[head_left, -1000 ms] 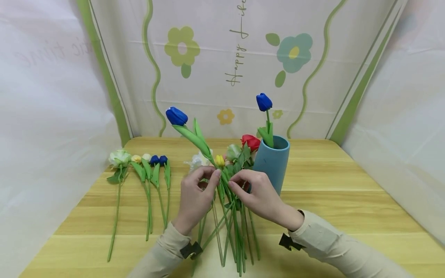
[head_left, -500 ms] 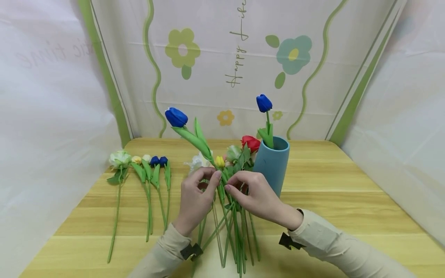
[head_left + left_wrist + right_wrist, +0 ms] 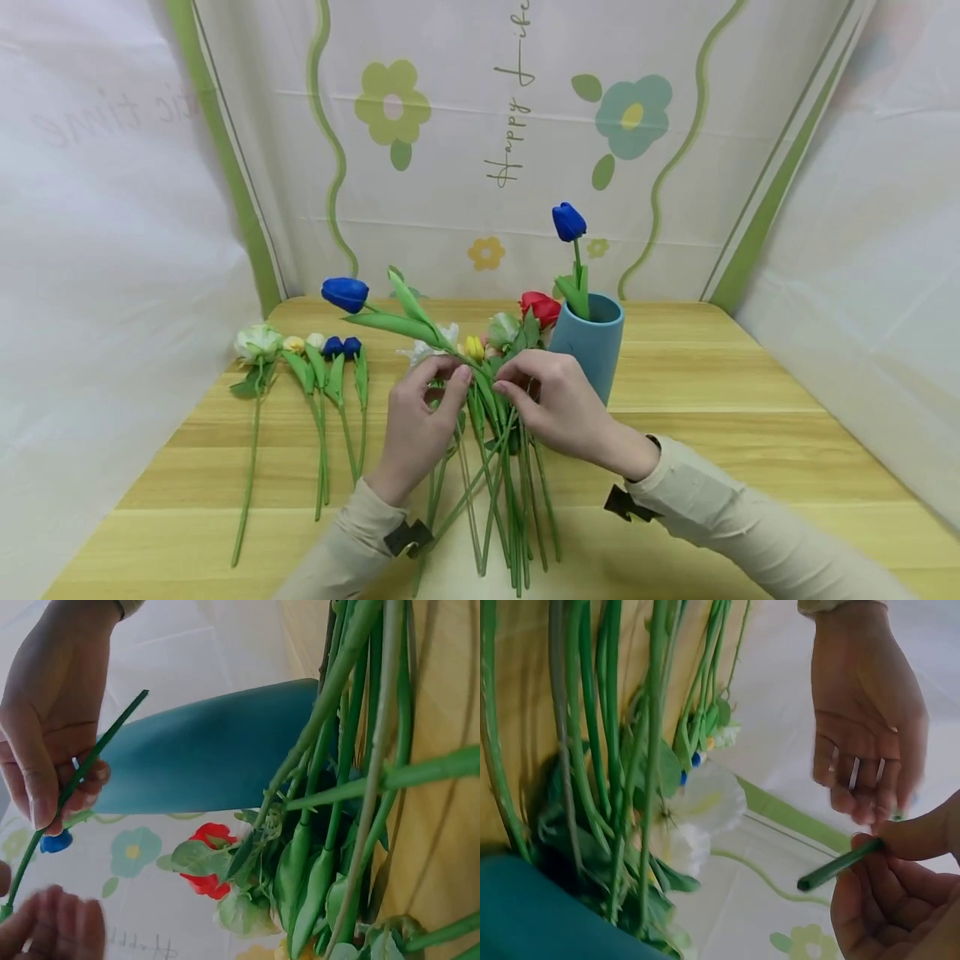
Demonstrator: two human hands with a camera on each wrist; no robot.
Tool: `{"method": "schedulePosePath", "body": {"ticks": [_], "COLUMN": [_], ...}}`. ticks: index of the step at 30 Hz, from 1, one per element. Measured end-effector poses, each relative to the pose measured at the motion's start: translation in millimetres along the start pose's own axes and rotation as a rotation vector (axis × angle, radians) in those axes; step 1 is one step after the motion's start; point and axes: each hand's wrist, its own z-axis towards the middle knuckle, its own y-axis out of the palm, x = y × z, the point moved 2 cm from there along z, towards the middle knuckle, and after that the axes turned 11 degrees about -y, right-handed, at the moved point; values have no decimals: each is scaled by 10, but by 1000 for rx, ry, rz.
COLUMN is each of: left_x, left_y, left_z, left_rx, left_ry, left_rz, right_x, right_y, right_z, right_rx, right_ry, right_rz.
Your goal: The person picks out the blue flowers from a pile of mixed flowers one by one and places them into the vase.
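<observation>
A blue artificial tulip [image 3: 345, 295] leans to the left over the table, its stem held between both hands. My left hand [image 3: 422, 417] pinches it below the leaves with thumb and index finger. Further down the stem, my right hand [image 3: 558, 404] pinches too; in the left wrist view the bare stem end [image 3: 120, 729] sticks out past those fingers. Beneath both hands lies a heap of flowers with crossing green stems [image 3: 517, 508], among them a red rose [image 3: 540, 308] and a yellow bud [image 3: 474, 347]. A blue vase [image 3: 588, 354] stands behind my right hand, holding another blue tulip [image 3: 569, 222].
On the left of the wooden table [image 3: 735, 467] lie several separate flowers: a pale green-white bloom [image 3: 258, 342], light tulips [image 3: 315, 342] and small blue tulips [image 3: 343, 347]. A printed cloth [image 3: 450, 183] hangs behind the table, with white sheets at both sides.
The held tulip's head has swung down and to the left, so its stem tilts flatter. My right hand has shifted slightly upward; the left hand has hardly moved.
</observation>
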Motion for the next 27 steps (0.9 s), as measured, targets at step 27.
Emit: {"method": "schedulePosePath", "body": {"ticks": [27], "left_x": [-238], "left_y": [9], "left_z": [-73], "left_rx": [-137], "left_ry": [-285], "left_rz": [303], "right_x": [249], "right_y": [-617], "right_z": [643], "right_rx": [47], "right_ry": [-152], "right_rz": [-225]}}
